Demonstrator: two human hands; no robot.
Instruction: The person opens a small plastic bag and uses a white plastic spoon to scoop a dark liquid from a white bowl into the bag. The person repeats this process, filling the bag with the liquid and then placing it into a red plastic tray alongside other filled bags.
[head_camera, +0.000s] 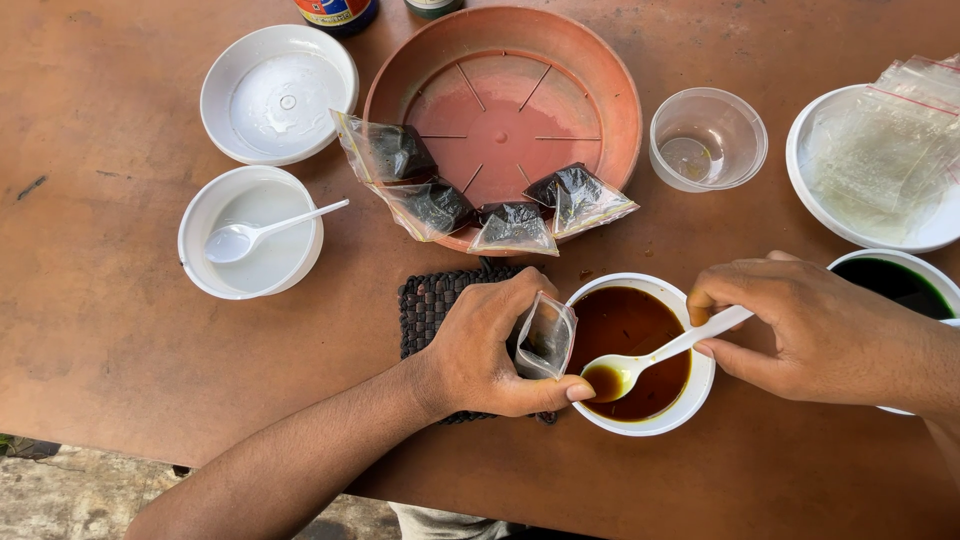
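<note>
Filled bags (470, 195) on tray's (610, 90) rim

At twelve o'clock, round terracotta tray (600, 70) bearing four small filled dark sachets (512, 228) along its near rim. At ten, shallow white dish (278, 92); below it, white bowl (250, 246) holding spare white spoon (258, 235). At one, clear plastic cup (708, 138). At two, white plate (845, 225) under pile of clear empty bags (885, 150). At three, bowl of green liquid (900, 283). Centre, dark woven mat (430, 300) on brown table (110, 330).
</note>
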